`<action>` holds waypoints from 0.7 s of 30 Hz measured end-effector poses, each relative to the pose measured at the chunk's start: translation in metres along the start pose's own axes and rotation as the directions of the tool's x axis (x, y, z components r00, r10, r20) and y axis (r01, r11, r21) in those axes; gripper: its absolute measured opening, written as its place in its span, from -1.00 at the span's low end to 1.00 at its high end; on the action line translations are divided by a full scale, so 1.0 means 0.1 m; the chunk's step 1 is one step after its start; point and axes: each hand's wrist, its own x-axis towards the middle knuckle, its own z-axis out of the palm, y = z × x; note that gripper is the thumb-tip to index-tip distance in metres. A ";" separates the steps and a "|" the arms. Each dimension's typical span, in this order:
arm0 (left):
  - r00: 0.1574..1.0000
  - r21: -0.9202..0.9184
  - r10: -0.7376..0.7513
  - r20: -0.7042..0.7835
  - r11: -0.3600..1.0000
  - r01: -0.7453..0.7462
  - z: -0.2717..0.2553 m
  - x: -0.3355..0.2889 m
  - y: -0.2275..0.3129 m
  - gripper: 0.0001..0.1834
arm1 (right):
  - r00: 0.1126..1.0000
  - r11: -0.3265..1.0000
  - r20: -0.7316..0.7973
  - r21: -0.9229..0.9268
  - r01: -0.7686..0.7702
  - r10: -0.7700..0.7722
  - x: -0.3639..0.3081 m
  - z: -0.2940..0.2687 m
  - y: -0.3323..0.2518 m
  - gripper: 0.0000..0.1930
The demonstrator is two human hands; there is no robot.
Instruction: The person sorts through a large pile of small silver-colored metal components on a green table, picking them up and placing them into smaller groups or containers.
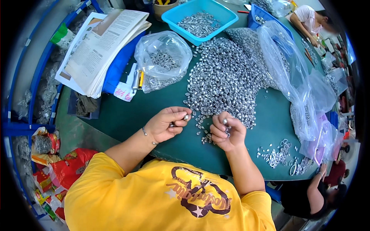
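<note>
My left hand (166, 125) is closed, with a small shiny rounded metal piece (186, 117) pinched at the fingertips. More dark metal pieces show under its curled fingers. To its right, my right hand (230, 134) is also closed, a similar silvery piece (225, 121) between thumb and fingers. Another bit of metal shows lower in that palm. Both hands are above the near edge of a large pile of small oval, cup-like metal pieces (221, 77) on the green table (154, 104). A few loose pieces (207, 138) lie between the hands.
A light-blue tub (168, 20) and a clear bag (181, 46), both holding metal parts, stand beyond the pile. Papers (96, 50) lie at left. Plastic bags (302, 115) and small metal bits (275, 156) are at right. Other people (306, 19) work nearby.
</note>
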 end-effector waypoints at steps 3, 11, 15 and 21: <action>0.999 -0.127 0.020 0.030 0.992 -0.016 -0.07 -0.02 0.04 -0.78 | 0.972 0.934 -0.220 -0.358 0.002 -0.086 0.08 0.05 -0.04 -0.84; 0.854 0.905 0.520 -0.033 0.378 -0.195 0.01 0.21 0.11 -0.89 | 0.912 -0.731 0.286 -0.682 -0.022 -0.294 0.41 0.09 0.28 -0.89; 0.698 0.861 0.534 0.477 -0.443 -0.250 0.01 0.30 0.10 -0.89 | 0.908 -0.787 0.327 -0.618 -0.004 -0.261 0.40 0.05 0.23 -0.92; 0.667 0.799 0.498 0.554 -0.544 -0.258 0.05 0.32 0.05 -0.89 | 0.879 -0.528 0.298 -0.847 0.063 -0.373 0.28 -0.01 0.14 -0.93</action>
